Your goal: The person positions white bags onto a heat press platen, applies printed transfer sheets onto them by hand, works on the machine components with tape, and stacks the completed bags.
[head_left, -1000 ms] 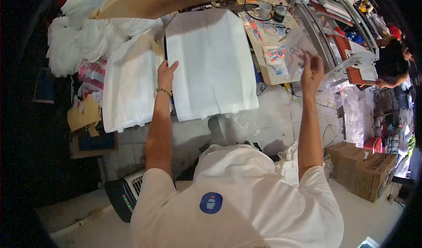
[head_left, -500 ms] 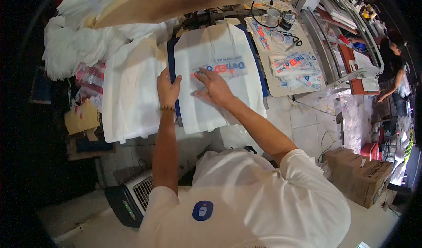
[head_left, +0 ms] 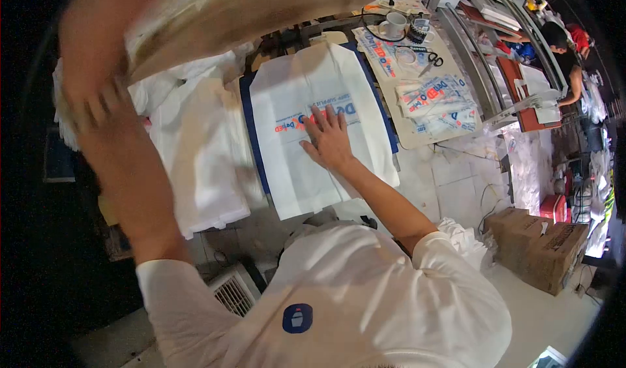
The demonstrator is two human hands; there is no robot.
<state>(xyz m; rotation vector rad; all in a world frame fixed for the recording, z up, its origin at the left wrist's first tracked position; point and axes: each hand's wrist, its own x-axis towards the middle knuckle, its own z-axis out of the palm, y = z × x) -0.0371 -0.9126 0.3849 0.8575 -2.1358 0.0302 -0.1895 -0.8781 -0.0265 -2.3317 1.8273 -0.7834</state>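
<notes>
My right hand (head_left: 329, 136) lies flat with fingers spread over the blue and red printed lettering on a white bag (head_left: 293, 179). The bag is laid out flat, with a blue board (head_left: 256, 143) showing along its sides. At the upper left, my left hand (head_left: 98, 104) is lifted away from the bag and smeared by motion, so its fingers and anything in them are unclear. Nearest to that hand is a stack of white bags (head_left: 202, 166), left of the blue board.
Printed film sheets (head_left: 433, 97), scissors (head_left: 432, 60), a roll of tape (head_left: 405, 56) and a white mug (head_left: 393, 26) sit on the right-hand board. A metal-framed machine (head_left: 479, 55) stands beyond. Cardboard boxes (head_left: 535, 244) are on the floor. Another person (head_left: 567, 68) is at far right.
My left hand has left the bag's left edge and swung up and left. My right hand has shifted slightly and flattened over the lettering.
</notes>
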